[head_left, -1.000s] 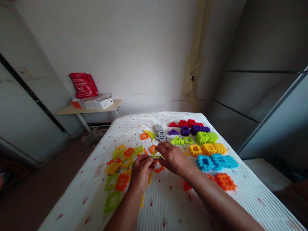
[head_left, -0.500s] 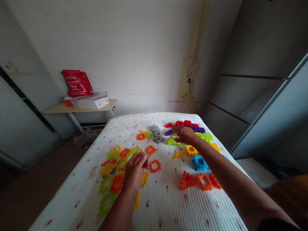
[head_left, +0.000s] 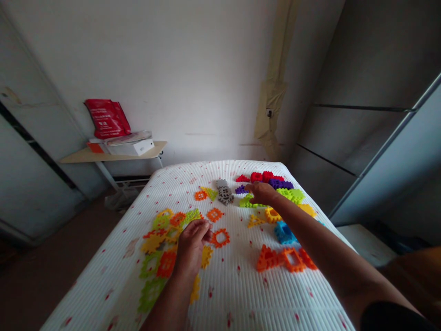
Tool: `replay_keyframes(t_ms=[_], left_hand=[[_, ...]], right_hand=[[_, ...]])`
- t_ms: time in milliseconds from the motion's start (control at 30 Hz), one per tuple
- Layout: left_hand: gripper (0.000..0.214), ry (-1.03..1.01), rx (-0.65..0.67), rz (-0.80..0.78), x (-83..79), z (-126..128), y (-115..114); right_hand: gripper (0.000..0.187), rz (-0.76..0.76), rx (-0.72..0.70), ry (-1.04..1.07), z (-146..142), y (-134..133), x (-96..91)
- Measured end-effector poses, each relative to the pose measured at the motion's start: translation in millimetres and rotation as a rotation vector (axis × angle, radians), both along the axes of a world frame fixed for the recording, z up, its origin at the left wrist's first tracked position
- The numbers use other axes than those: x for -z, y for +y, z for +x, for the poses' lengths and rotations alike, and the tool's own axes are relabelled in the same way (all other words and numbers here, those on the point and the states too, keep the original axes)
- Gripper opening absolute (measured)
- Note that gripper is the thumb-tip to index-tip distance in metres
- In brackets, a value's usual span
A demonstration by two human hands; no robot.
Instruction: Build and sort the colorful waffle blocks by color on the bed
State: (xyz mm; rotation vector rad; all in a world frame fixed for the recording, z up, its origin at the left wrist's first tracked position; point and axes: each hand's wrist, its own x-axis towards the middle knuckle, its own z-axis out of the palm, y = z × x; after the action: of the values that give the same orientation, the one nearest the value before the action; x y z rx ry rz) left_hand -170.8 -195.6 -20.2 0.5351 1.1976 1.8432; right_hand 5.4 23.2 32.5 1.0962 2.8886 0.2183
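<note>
My right hand (head_left: 263, 192) reaches over the far right pieces, thumb and fingers apart. Its fingertips are beside a purple toothed building piece (head_left: 241, 189), and a lime green toothed piece (head_left: 245, 201) lies partly under the hand. My left hand (head_left: 196, 236) is closed, thumb against curled fingers, above the near left pieces; whether anything is inside is hidden. Just right of it lies an orange square frame piece (head_left: 220, 237), with an orange window-shaped piece (head_left: 215, 214) beyond. A stack of grey pieces (head_left: 225, 195) stands left of my right hand.
Red (head_left: 257, 177), yellow (head_left: 273, 214), blue (head_left: 284, 232) and orange (head_left: 292, 260) pieces form rows on the right of the patterned bedcover (head_left: 237, 299). Mixed loose pieces (head_left: 151, 264) spread at left. A side table (head_left: 79, 156) with a red bag (head_left: 106, 118) stands against the wall.
Both hands stay almost where they were. The view has shifted slightly, and the pieces look unmoved.
</note>
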Motion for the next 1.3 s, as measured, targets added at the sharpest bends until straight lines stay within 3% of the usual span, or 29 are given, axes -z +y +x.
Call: replay_keyframes(t_ms=[533,733,867,967,1033,1100,1300], left_hand=[[0.03,-0.003,-0.01,-0.005,-2.8,1,0],[0.028,0.094,-0.039,-0.001,0.1,-6,0],[0.024,0.376,-0.164,-0.078,-7.5,-31,-1],[0.018,0.821,-0.234,-0.219,-14.3,-60,4],[0.021,1.173,-0.174,-0.388,-15.9,-76,10],[0.026,1.397,-0.074,-0.554,-14.7,-85,17],[0.036,1.553,0.024,-0.819,-6.0,-83,30]], right_hand=[[0.048,0.03,-0.037,0.006,-2,-6,-1.1],[0.05,0.031,-0.032,0.072,3,-14,-15.5],[0.049,0.047,-0.028,0.162,17,-28,-35.0],[0.046,0.021,-0.037,0.241,31,-48,-51.1],[0.045,-0.012,-0.047,0.306,42,-62,-60.1],[0.042,-0.038,-0.064,0.377,53,-75,-66.6],[0.038,-0.048,-0.099,0.512,74,-103,-72.6]])
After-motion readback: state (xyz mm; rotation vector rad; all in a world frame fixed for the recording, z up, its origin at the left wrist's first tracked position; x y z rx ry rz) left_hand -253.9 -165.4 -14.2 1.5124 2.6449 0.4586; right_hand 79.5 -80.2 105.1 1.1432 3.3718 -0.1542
